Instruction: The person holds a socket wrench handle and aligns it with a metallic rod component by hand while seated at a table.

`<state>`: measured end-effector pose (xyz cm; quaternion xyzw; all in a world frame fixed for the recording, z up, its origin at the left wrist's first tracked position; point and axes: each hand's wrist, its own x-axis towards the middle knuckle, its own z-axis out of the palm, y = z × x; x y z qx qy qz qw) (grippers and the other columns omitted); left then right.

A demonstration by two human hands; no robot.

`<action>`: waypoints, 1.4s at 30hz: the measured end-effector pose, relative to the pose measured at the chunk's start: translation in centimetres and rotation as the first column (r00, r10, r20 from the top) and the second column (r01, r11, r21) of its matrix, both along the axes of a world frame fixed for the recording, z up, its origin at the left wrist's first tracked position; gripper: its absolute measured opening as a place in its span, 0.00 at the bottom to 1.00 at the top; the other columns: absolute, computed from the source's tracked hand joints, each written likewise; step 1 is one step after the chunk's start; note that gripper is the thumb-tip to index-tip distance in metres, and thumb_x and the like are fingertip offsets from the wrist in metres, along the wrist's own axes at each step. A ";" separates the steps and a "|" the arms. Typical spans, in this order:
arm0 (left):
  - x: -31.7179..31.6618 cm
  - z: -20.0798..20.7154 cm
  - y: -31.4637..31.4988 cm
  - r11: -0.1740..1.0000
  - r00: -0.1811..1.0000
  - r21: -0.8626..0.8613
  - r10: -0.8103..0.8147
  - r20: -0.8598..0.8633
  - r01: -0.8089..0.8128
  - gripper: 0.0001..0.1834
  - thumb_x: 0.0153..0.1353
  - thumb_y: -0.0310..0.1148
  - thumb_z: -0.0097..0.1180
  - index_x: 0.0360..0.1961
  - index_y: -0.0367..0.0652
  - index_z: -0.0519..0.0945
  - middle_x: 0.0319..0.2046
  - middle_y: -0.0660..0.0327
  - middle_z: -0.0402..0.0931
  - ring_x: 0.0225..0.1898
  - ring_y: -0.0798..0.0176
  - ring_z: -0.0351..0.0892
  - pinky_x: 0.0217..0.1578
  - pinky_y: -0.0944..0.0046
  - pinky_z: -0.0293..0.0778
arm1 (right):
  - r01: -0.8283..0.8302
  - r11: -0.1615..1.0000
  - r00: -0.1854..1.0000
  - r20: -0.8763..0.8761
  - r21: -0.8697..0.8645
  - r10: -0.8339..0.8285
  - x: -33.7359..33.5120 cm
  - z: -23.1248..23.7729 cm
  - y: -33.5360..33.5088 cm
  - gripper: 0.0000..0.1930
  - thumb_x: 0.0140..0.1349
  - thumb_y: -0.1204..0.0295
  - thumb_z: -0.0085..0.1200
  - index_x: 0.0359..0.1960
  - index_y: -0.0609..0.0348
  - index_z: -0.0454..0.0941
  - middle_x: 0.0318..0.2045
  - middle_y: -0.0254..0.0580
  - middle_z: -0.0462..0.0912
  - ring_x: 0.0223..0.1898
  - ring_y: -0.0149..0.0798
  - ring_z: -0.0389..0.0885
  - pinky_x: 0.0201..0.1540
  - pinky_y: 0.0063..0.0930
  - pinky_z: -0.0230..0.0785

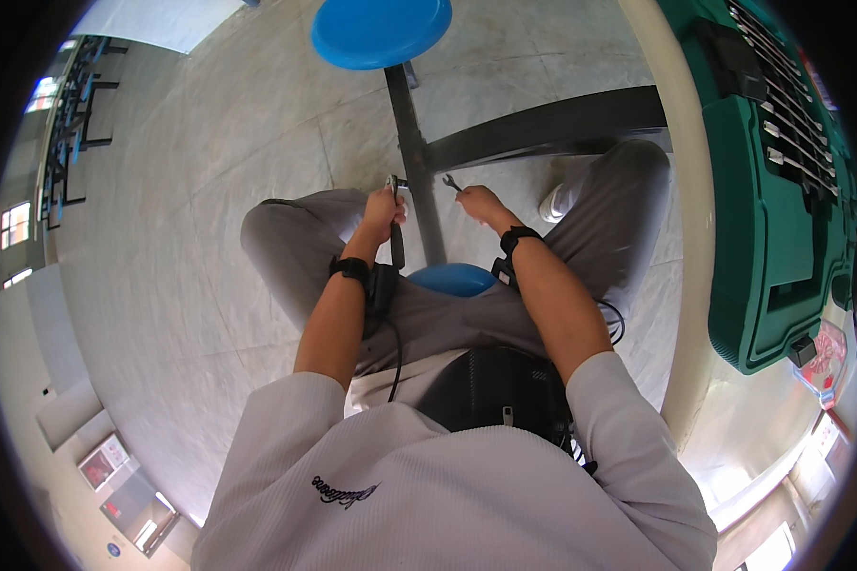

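Note:
My left hand (382,211) is closed round a ratchet wrench (397,246). The tool's dark handle points down toward my lap, and its metal head stands above the fist, close to the left side of a black metal bar (414,157). In my right hand (481,204), closed, is a wrench (449,181) with an open-ended jaw pointing up and left, just right of the same bar. Both tools look apart from each other; whether either one touches the bar, I cannot tell.
A round blue stool seat (381,30) stands ahead on the bar's far end; another blue seat (453,279) is partly under me. A thick black beam (552,124) runs right to a table (695,219). On it lies an open green tool case (781,238) with several wrenches.

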<state>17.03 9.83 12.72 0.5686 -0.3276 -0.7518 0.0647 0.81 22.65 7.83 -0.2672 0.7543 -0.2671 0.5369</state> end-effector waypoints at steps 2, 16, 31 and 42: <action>-0.1 -0.2 -0.1 0.999 1.000 -0.035 -0.002 -0.024 0.001 0.14 0.64 0.39 0.31 0.27 0.42 0.63 0.17 0.63 0.61 0.13 0.71 0.56 0.12 0.71 0.55 | -0.011 1.000 1.000 -0.011 -0.003 0.011 0.0 -0.3 0.2 0.16 0.52 0.63 0.42 0.32 0.62 0.75 0.14 0.43 0.71 0.13 0.39 0.68 0.17 0.32 0.62; 0.2 -0.6 -0.4 0.993 0.999 0.117 0.038 -0.018 -0.036 0.14 0.61 0.39 0.33 0.25 0.40 0.65 0.16 0.62 0.63 0.13 0.71 0.58 0.11 0.71 0.57 | 0.053 0.995 0.994 0.090 0.087 -0.061 -0.2 1.4 0.5 0.16 0.55 0.59 0.43 0.34 0.58 0.75 0.19 0.36 0.71 0.18 0.32 0.68 0.20 0.28 0.64; 0.4 -1.0 0.8 0.919 0.911 -0.137 -0.329 0.248 0.369 0.21 0.62 0.47 0.31 0.46 0.42 0.61 0.24 0.57 0.69 0.17 0.65 0.68 0.19 0.62 0.72 | 0.029 0.999 0.952 0.303 0.034 -0.038 2.3 2.5 0.4 0.20 0.55 0.76 0.45 0.51 0.56 0.63 0.26 0.41 0.74 0.23 0.33 0.76 0.24 0.27 0.71; 0.0 -1.3 0.4 0.888 0.874 -0.138 -0.385 0.298 0.438 0.19 0.62 0.46 0.30 0.44 0.43 0.63 0.24 0.58 0.70 0.19 0.64 0.71 0.19 0.64 0.70 | -0.312 0.945 0.935 -0.209 -0.099 0.286 2.8 1.7 -0.1 0.16 0.51 0.78 0.45 0.43 0.68 0.62 0.26 0.56 0.76 0.24 0.45 0.79 0.27 0.37 0.70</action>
